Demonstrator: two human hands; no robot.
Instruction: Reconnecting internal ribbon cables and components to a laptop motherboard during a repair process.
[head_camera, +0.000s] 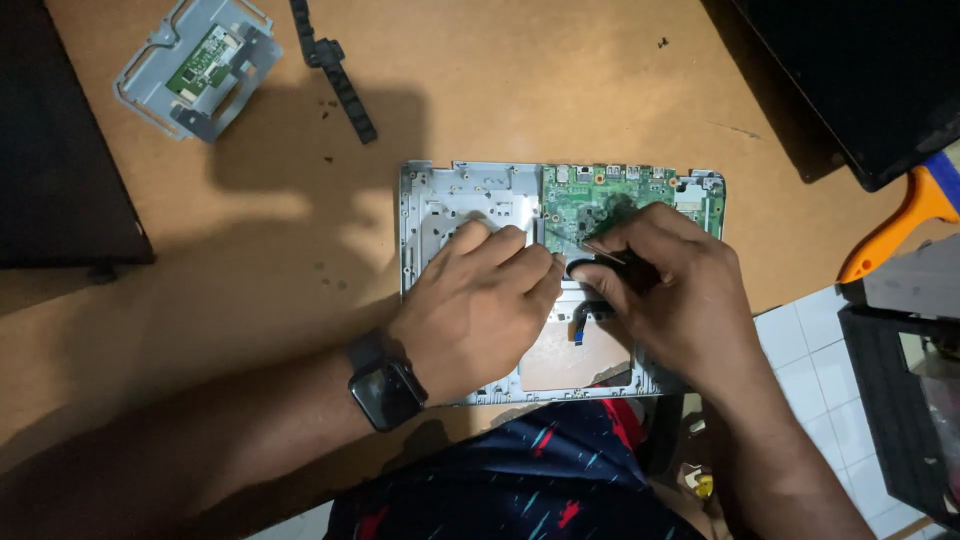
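Observation:
An opened laptop base (430, 215), a silver frame with a green circuit board (600, 195) in its upper right, lies on a brown board. My left hand (475, 305), with a dark smartwatch on the wrist, presses flat on the frame's middle, fingers pointing toward the board. My right hand (665, 285) is closed on a thin dark tool (585, 250) whose tip meets the lower edge of the circuit board. A small black part and a ribbon with a blue end (580, 325) show under the fingers.
A grey metal bracket with a small green board (195, 65) lies top left, a black ribbed strip (335, 65) beside it. A dark panel (60, 150) sits at the left, another dark panel (860, 80) top right, an orange-handled tool (900, 225) and a black crate (900, 400) at right.

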